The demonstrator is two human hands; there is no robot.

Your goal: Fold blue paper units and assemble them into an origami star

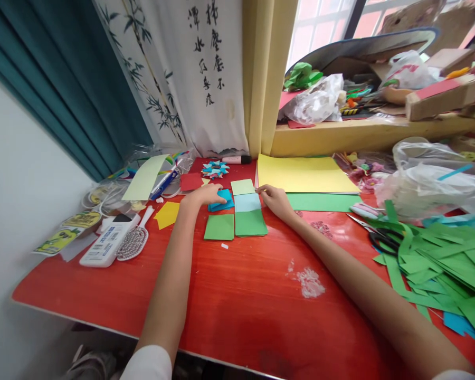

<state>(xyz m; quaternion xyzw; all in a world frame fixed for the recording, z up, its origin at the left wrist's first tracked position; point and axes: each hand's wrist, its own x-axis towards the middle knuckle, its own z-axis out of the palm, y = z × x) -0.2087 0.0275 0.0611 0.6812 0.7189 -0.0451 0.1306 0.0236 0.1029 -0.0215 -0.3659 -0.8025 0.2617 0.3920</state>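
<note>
My left hand (206, 195) has its fingers closed about a small pile of blue paper squares (224, 202) on the red table. My right hand (276, 201) is pinched, its fingertips at the right corner of a pale green paper square (243, 187); whether it grips the paper is hard to see. Just below that square lies a light blue square (247, 202), partly over a stack of green squares (250, 224). Another green stack (219, 227) sits to its left. A folded blue paper star ring (215, 169) rests behind my left hand.
Yellow sheets (304, 173) lie behind my right hand over green sheets (322, 202). At right are black-handled scissors (383, 241) and a heap of green paper strips (451, 258). A hairbrush (133, 243) and a white box (108, 244) lie at left, near a yellow paper piece (167, 215).
</note>
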